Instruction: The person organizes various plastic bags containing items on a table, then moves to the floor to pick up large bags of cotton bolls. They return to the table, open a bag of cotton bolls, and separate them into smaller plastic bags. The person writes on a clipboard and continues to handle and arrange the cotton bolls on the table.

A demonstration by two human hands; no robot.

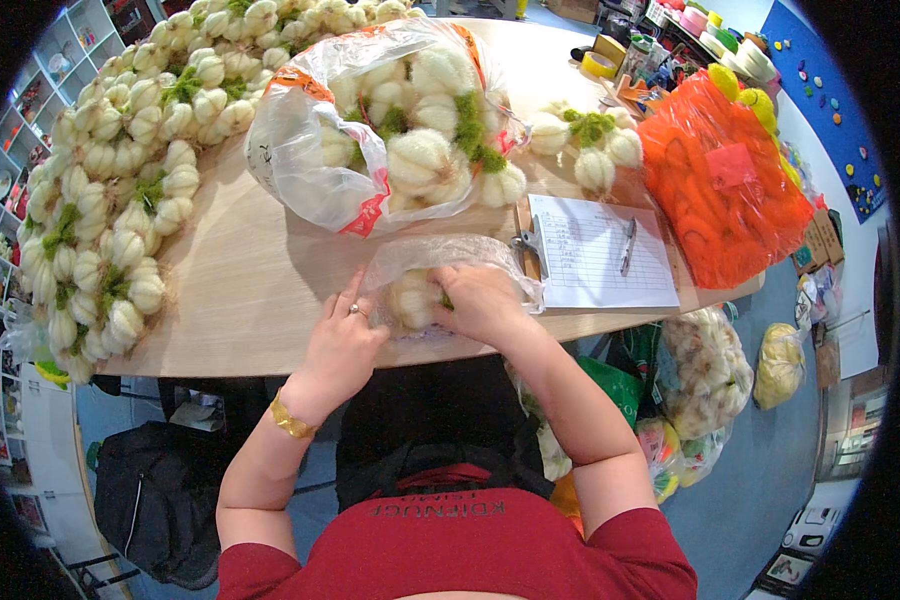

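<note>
My right hand [481, 304] reaches into a small clear plastic bag [450, 251] near the table's front edge. Its fingers are closed on a fuzzy, cream-white garlic-shaped ornament [412, 298], with a bit of green beside the fingertips. Beside the bag's left end is my left hand [345, 337], index finger stretched forward and thumb against the plastic. Whether it pinches the film is unclear. Just beyond stands a large, open plastic bag [292, 176] full of similar garlic-shaped bunches [420, 161] with green tufts.
Many garlic bunches [127, 202] cover the table's left side. Another bunch [592, 146] lies right of the large bag. A clipboard with a written sheet [592, 262] and a pen [628, 246] lies beside an orange-filled plastic package [720, 180]. Yellow tape [598, 65] sits behind.
</note>
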